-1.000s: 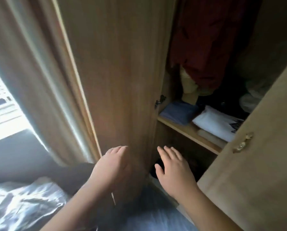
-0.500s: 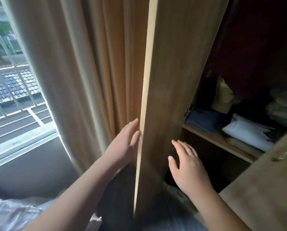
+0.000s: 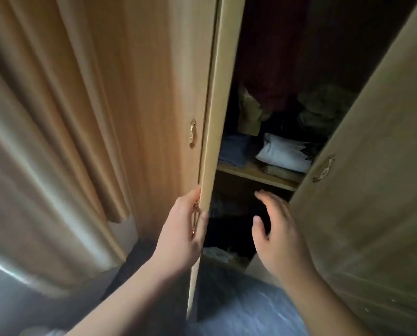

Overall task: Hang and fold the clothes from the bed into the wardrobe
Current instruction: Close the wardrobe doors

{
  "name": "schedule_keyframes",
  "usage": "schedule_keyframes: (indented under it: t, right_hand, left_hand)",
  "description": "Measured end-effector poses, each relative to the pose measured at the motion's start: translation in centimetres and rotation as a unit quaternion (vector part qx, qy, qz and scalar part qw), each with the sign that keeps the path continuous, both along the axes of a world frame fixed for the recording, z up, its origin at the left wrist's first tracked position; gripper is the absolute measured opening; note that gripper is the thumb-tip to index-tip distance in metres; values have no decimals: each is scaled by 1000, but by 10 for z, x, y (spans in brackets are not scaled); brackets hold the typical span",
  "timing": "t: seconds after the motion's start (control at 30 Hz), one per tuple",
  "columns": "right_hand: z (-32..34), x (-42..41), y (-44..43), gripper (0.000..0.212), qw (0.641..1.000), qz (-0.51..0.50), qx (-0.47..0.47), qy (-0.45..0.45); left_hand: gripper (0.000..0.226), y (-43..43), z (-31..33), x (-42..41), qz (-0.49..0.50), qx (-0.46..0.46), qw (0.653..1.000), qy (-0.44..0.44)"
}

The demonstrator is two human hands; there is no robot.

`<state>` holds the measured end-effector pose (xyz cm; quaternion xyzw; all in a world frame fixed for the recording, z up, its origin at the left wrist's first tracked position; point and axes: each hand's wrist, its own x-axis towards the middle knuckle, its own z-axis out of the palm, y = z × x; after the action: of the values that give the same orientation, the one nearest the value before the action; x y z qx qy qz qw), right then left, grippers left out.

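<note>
Left wardrobe door (image 3: 216, 117): centre of view, edge-on to cam, long axis upright w/ slight lean. Gripped low on edge by L hand (image 3: 180, 235), fingers + thumb curled round it. R hand (image 3: 280, 238): fingers loosely spread, empty, in front of dark lower compartment (image 3: 229, 229), right of door. Vs 0.5 s ago: L hand flat beside edge then, wrapped round it now.

Tan curtain (image 3: 57, 117), wood-grain door (image 3: 159, 93), dark red garment (image 3: 270, 57), white shirt (image 3: 282, 154) (black print).

No legible text, even on the folded white garment (image 3: 283, 155).
</note>
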<state>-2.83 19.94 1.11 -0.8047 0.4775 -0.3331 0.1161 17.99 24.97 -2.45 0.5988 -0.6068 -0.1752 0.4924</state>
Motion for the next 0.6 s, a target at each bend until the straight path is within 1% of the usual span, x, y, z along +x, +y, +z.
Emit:
schedule_keyframes:
  t: [0.07, 0.17, 0.23, 0.3, 0.43, 0.5, 0.6]
  right_hand:
    - [2, -17, -11, 45, 1000, -13, -7, -19]
    - [4, -44, -31, 44, 998, -31, -24, -40]
    - [8, -63, -48, 46, 997, -45, -42, -55]
    - [12, -83, -67, 47, 994, -49, -67, -70]
    - [25, -124, -109, 46, 982, -67, -138, -111]
    - [36, -143, -132, 49, 976, -69, -185, -92]
    - [56, -165, -176, 54, 962, -31, -270, 8]
  left_hand:
    - [46, -22, -1, -15, -43, 1, 999, -8]
    - [50, -60, 8, -45, -79, 8, 995, -63]
    - [53, -89, 13, -74, -102, 6, 991, -85]
    - [52, -119, 14, -103, -109, 2, 991, -82]
    - [39, -184, 18, -157, -119, -12, 991, -64]
    - [35, -216, 20, -176, -115, -18, 991, -66]
    - [29, -258, 22, -194, -76, -6, 994, -81]
